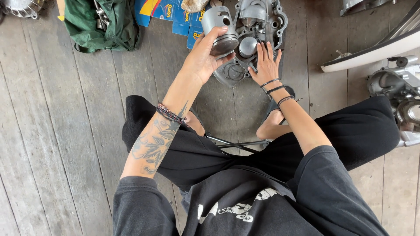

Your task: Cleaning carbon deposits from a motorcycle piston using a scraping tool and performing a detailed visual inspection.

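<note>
Black cotton shirt (262, 205); left hand (202, 57) clasping smooth cylindrical metal piston (221, 28), right hand (266, 65) spread on cast casing (271, 22).

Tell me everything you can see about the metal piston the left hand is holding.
The piston is a short cylinder of dull grey metal, cast-looking. Its side wall has a round pin hole, and a darker grooved band circles it near the flat end that faces the camera. It is tilted and held off the wooden floor by the left hand, fingertips over its lower end, thumb along the side. It hangs just above the grey engine casing, where the right hand rests flat.
</note>
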